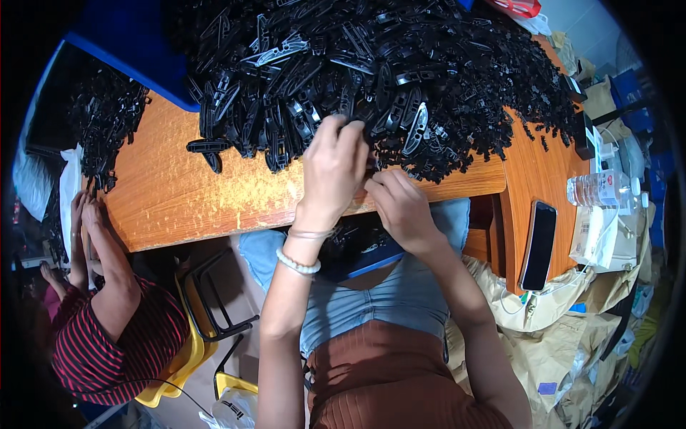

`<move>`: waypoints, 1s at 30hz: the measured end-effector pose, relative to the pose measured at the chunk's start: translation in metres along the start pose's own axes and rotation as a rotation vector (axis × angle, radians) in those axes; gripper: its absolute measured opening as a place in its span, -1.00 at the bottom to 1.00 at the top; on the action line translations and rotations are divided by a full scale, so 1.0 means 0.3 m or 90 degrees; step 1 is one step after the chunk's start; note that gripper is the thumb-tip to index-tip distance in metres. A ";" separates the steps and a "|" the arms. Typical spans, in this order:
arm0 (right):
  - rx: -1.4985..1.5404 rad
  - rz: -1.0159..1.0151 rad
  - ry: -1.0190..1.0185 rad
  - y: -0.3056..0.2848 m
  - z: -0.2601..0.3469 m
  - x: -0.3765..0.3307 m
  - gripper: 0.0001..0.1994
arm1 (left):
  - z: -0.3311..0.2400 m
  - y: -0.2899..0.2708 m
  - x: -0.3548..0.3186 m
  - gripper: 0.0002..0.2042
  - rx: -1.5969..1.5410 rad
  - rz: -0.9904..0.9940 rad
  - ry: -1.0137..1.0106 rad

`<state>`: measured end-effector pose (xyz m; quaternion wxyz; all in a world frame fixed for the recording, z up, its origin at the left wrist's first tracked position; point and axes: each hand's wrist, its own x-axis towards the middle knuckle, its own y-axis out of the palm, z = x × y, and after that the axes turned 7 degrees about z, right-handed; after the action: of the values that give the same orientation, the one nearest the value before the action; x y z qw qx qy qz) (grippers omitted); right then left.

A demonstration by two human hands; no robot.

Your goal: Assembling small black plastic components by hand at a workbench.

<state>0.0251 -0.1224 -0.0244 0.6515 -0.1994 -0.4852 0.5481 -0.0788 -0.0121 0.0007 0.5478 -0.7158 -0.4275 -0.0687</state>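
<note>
head view: the left hand reaches into the big heap of black plastic clips on the wooden table, fingers closed on a clip at the heap's near edge. the right hand sits just beside it, fingers curled — whether it grips anything, i cannot tell. a co-worker's hands rest at the table's left end; a phone lies on the right.

Workshop: heaped black plastic parts
</note>
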 end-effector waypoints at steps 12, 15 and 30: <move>0.878 -0.113 0.334 -0.035 0.043 -0.069 -0.89 | -0.120 -0.122 -0.262 -0.91 -0.803 -0.100 -0.505; 0.954 -0.104 0.311 -0.049 0.065 -0.084 -0.81 | -0.139 -0.129 -0.282 -0.82 -0.955 0.013 -0.520; 0.690 -0.192 0.257 -0.069 0.136 -0.098 -0.87 | -0.220 -0.127 -0.284 -0.77 -0.642 0.072 -0.424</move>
<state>0.0032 -0.1668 -0.0017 0.8104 0.1319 -0.0257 0.5703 -0.1337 -0.1122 0.0057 -0.0191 -0.8919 -0.4519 -0.0057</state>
